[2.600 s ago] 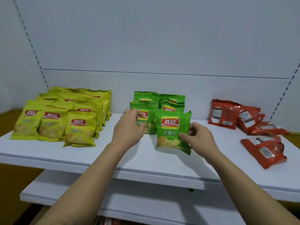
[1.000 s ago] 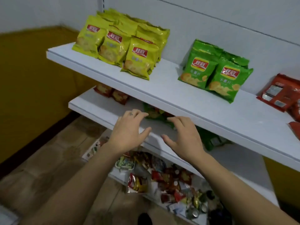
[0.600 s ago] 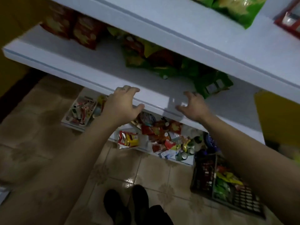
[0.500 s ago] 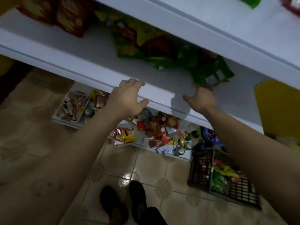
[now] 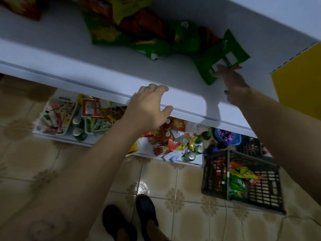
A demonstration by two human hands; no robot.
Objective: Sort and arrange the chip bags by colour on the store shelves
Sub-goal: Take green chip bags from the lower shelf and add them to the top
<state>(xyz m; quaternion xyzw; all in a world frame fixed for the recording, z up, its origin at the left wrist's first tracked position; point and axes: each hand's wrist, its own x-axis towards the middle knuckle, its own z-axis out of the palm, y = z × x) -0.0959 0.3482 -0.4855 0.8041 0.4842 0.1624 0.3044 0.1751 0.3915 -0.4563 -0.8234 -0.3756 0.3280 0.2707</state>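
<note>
On the middle white shelf lies a mixed heap of chip bags, green, red and yellow together. One green bag sticks out at the heap's right end, back side up. My right hand reaches over the shelf, and its fingertips touch that bag's near corner while the thumb stays apart from it. My left hand rests on the shelf's front edge with its fingers bent over the top. A red bag lies at the far left.
The upper shelf overhangs at top right. Below, a bottom shelf holds loose snacks and cans and a white tray. A black crate of bags stands on the tiled floor at right, beside a yellow panel. My feet are near.
The view dropped from the top shelf to the middle one. My right hand moved forward from the shelf edge onto the green bag's corner. My left hand stayed at the edge.
</note>
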